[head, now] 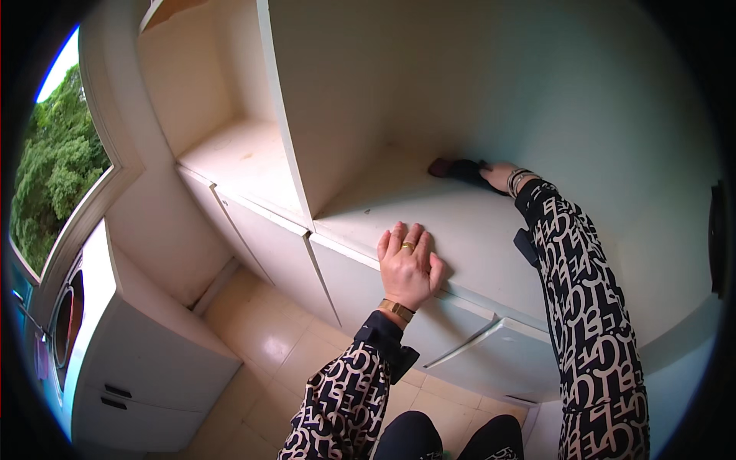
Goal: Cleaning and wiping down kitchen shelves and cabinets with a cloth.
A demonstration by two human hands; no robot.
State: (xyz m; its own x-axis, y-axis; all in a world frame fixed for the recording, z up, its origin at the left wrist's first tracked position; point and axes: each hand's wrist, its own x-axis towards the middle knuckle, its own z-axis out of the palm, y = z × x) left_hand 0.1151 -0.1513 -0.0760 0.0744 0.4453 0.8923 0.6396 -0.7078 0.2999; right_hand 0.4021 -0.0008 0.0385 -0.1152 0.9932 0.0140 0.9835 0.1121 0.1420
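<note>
My left hand (407, 264) rests palm down on the front edge of a white cabinet shelf (489, 250), holding nothing. It wears a gold ring, and a gold-coloured watch (397, 310) sits at the wrist. Deep inside the compartment, my right hand (501, 174) grips a dark, long item (467, 171) with a reddish-brown far end. That item lies against the shelf near the back; its exact kind is hard to make out in the shadow. Bracelets (520, 176) circle the right wrist.
An upright divider (286, 115) separates this compartment from a brighter one (241, 152) on the left. Below are cabinet doors (356, 282), one tilted or ajar (494, 351). A white sink cabinet (155, 368) stands left by the window, above a tiled floor (276, 339).
</note>
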